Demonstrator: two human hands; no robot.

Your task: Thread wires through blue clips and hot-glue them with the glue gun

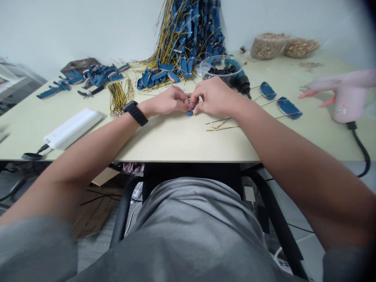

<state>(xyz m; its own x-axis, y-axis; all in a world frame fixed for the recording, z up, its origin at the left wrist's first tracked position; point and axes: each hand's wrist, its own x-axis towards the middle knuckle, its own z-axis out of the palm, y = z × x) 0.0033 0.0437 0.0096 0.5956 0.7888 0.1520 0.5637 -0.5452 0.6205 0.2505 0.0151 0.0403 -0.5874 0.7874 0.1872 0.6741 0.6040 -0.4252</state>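
Observation:
Over the middle of the table, my left hand (169, 101) and my right hand (212, 96) meet at the fingertips. Both are closed in a pinch on a small blue piece (190, 112), which is mostly hidden by the fingers. A black watch band sits on my left wrist. Several thin yellow and black wires (221, 126) lie on the table beneath my right forearm. To the right of that arm rest two curved blue pieces, one nearer (289, 108) and one farther (268, 90), with thin wires running from them toward the arm.
A pink glue gun (342, 94) stands at the right. Behind my hands are a clear tub of small black parts (223, 70), a power drill (242, 80) and a tall heap of wired blue pieces (194, 35). At left lie cutters (91, 91), a wire bundle (119, 98) and a white box (73, 127).

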